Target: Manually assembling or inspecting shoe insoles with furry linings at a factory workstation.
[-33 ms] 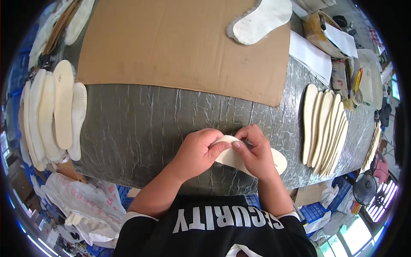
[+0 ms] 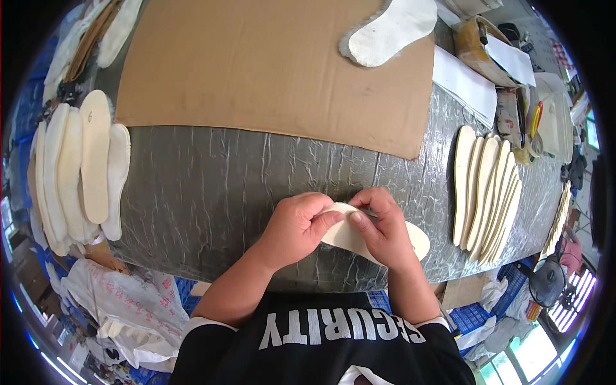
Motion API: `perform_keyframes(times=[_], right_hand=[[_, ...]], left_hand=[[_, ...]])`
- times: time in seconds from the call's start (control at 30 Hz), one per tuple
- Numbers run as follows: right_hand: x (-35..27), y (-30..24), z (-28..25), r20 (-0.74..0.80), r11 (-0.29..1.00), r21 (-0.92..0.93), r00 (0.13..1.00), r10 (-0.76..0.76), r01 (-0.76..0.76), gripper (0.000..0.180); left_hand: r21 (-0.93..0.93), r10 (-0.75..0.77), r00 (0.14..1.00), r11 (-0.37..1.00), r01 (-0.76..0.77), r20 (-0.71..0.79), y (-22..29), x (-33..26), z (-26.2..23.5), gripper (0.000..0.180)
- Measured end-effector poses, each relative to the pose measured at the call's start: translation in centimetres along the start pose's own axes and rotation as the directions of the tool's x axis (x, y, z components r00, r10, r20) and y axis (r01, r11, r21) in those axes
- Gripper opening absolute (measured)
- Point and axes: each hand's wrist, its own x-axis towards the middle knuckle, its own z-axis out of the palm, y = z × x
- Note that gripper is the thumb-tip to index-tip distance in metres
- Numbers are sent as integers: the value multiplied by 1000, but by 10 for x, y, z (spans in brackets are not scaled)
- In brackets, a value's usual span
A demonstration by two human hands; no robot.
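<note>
A cream-coloured insole (image 2: 346, 240) is pinched between my two hands just above the near part of the table. My left hand (image 2: 300, 223) grips its upper edge, thumb on top and fingers curled behind. My right hand (image 2: 387, 230) holds the same edge close by, its thumb pressed on the face of the insole. The rounded right end of the insole sticks out beyond my right hand. Its middle lies partly behind that hand, and the fingertips behind the edge are hidden.
Fleecy and cream insoles (image 2: 95, 160) are stacked at the left. A fanned row of insoles (image 2: 487, 192) lies at the right. Brown cardboard (image 2: 269, 70) covers the far table, with a white fleece-edged insole (image 2: 394, 32) on it. White paper (image 2: 467, 86) and an open box (image 2: 478, 48) stand far right.
</note>
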Motion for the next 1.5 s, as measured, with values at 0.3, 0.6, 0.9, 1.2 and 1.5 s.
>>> perform_keyframes(times=[0.3,0.6,0.9,1.2,1.5], right_hand=[[-12,12,-9,98,954,56,953,287,-294,27],[-11,11,-8,179,904,129,906,383,-408,32],[-31,15,9,684,291,540,613,396,-790,33],[-53,24,9,718,736,294,649,251,-610,38],[-53,-16,-7,551,739,-514,828,-104,435,29]], left_hand=[[-608,-93,994,787,106,53,-21,-9,0,44],[-621,-327,945,743,249,-12,10,-13,12,34],[683,563,803,509,-524,197,65,-54,11,58],[504,384,842,677,-536,380,44,-57,9,19],[589,335,913,698,-407,235,23,-65,7,13]])
